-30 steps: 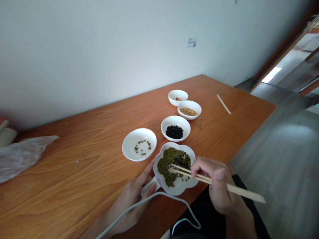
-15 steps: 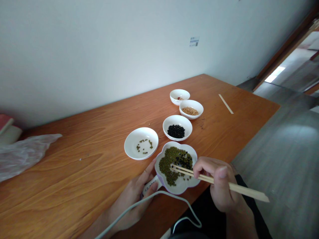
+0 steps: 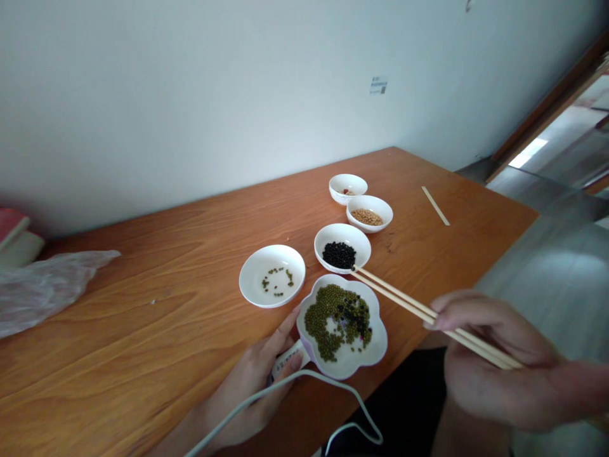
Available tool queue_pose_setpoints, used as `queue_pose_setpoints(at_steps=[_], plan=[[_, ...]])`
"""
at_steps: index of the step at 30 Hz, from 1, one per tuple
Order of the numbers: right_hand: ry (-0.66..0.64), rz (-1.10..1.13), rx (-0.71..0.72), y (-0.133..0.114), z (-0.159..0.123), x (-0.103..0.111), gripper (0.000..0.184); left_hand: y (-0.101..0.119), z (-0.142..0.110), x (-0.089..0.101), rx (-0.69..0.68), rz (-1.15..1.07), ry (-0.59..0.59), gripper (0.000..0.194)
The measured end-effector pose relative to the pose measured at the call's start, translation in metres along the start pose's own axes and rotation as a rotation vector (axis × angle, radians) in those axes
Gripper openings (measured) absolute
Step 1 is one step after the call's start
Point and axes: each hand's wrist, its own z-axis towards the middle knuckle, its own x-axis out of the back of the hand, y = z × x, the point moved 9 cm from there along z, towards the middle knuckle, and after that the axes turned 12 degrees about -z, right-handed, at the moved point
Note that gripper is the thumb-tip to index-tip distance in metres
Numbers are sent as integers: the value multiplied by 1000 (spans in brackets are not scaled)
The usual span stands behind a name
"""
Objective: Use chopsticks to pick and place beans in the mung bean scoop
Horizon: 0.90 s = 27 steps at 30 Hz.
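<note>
My left hand (image 3: 254, 377) is closed round the short handle of a flower-shaped white dish (image 3: 375, 352) with a lilac rim. Mung beans (image 3: 328, 311) fill much of this dish, with black beans mixed in on its right side. My right hand (image 3: 499, 362) grips a pair of wooden chopsticks (image 3: 404, 301). Their tips are at the near rim of a white bowl (image 3: 362, 244) of black beans (image 3: 339, 254), and a dark bean (image 3: 354, 268) appears pinched between them. To the left stands a white bowl (image 3: 250, 279) with a few scattered mung beans.
Behind are a bowl of tan beans (image 3: 366, 217) and a bowl (image 3: 348, 184) with small reddish bits. A wooden stick (image 3: 435, 205) lies at the right. Crumpled clear plastic (image 3: 52, 285) is at the left. A pale cable (image 3: 304, 373) crosses before the dish handle.
The chopsticks have left the flower-shaped dish and moved up and right to the black-bean bowl's rim, with a dark bean at their tips. My left hand keeps its hold.
</note>
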Motion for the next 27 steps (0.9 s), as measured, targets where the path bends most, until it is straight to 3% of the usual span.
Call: queue_pose_setpoints(at_steps=[2,6,10,13,16,27], plan=[[22,-47,-3,7,9,-8,84,-2,0,-1,12,-7,-4,72],[-118,-107,-115,27,16,-33,90,-1,-1,3,-15,33,41,71],[-142,-70,-165,20,0,-13,89,2,1,3,-26,28,36,69],[-481,-106,-133,13,-23,-18,93,4,2,2,-20,5,25,70],[-637,-160,-95,17,-36,-18,90,3,2,2,-1,-8,22,72],[-670,-199,-57,43,-47,-37,84,0,1,0,-23,24,0,71]])
